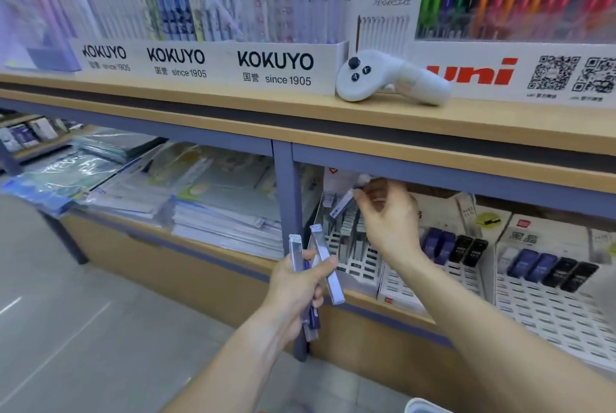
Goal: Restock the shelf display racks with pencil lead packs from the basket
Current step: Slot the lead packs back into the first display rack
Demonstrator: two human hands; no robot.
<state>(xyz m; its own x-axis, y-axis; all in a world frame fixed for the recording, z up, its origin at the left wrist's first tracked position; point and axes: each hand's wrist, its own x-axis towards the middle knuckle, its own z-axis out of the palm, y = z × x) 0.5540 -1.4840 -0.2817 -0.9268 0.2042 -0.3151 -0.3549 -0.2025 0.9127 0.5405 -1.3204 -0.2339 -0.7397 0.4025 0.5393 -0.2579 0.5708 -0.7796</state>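
Observation:
My left hand (296, 282) grips a few slim pencil lead packs (328, 266) fanned upward, in front of the lower shelf's blue post. My right hand (386, 212) reaches under the upper shelf and pinches one lead pack (341, 204) tilted over the leftmost white display rack (353, 266). That rack holds several pale packs in its slots. To its right, a second rack (413, 286) and a third rack (550, 309) hold dark blue and black lead cases (453, 247) near their backs. A white rim at the bottom edge (423, 406) may be the basket.
A white handheld controller (383, 79) lies on the wooden upper shelf (233, 112) before KOKUYO and uni pen displays. A blue metal post (286, 199) divides the lower shelf; stacked plastic-wrapped notebooks (200, 192) fill its left side. Grey floor lies at the lower left.

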